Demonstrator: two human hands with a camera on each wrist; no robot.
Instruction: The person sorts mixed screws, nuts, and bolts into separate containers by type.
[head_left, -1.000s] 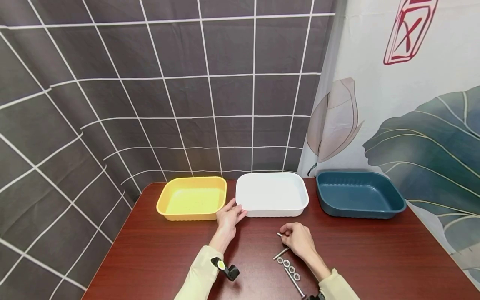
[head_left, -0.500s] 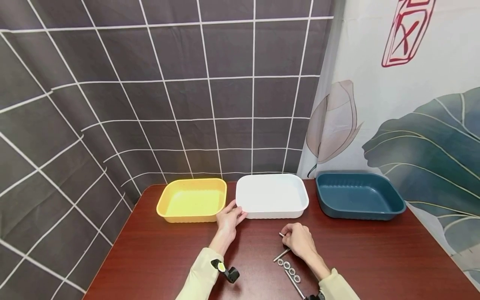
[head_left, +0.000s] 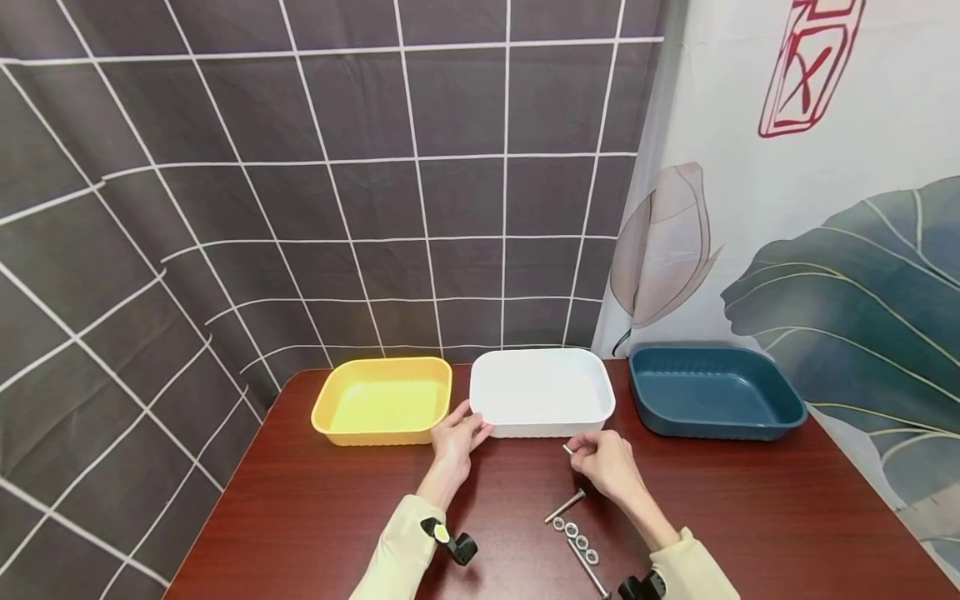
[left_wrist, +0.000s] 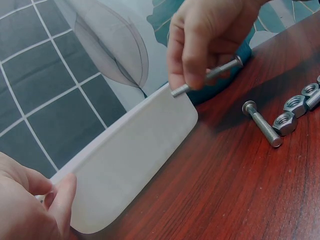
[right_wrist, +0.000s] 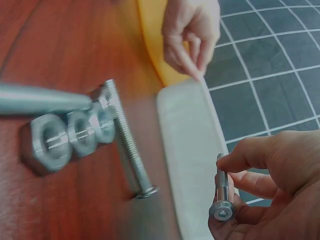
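Observation:
My left hand [head_left: 453,442] pinches the near left corner of the white tray [head_left: 542,430] between thumb and fingers. In my right hand [head_left: 609,468] is a metal bolt [left_wrist: 215,73], gripped by thumb and fingertips just above the table, close to the tray's near right side. The right wrist view shows the bolt's socket head facing the camera. A second bolt [head_left: 564,506] lies on the table behind a row of several hex nuts [head_left: 572,530]. Nearer the front lies a third bolt [head_left: 588,568], beside the nuts.
A yellow tray [head_left: 382,437] stands left of the white one, a dark blue tray [head_left: 716,431] to its right. All three line the back of the reddish-brown table [head_left: 315,517]. A grey gridded curtain [head_left: 465,192] hangs behind.
My right hand has lifted and moved forward with its bolt, toward the white tray. The second bolt on the table is now uncovered. My left hand has stayed at the tray corner.

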